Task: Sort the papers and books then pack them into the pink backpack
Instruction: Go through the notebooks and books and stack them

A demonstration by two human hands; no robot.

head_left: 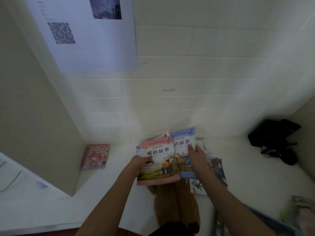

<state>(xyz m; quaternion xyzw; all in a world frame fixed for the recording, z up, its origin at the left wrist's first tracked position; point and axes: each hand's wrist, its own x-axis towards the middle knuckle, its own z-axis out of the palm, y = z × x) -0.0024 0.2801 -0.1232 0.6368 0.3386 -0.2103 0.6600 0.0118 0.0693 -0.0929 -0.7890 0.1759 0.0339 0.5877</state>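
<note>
The left hand [141, 161] grips the pink book [159, 165] by its left edge. The right hand [196, 155] holds the blue book [183, 142], which lies just right, parallel, its left edge tucked underneath.

Notebook [95, 156] far left; left book [158, 160] overlapping right book [183, 145], centre; magazine [217, 167] beneath, rightward; bag [272, 137] far right.

The picture is dim and blue-grey. The white wall [204, 74] far ahead is the brightest part. Everything looks soft and blurry, most at the left and right edges, where lines bend. The big words on the pink book [158, 160] can be read. The black bag [272, 138] far right is a dark blob.
</note>
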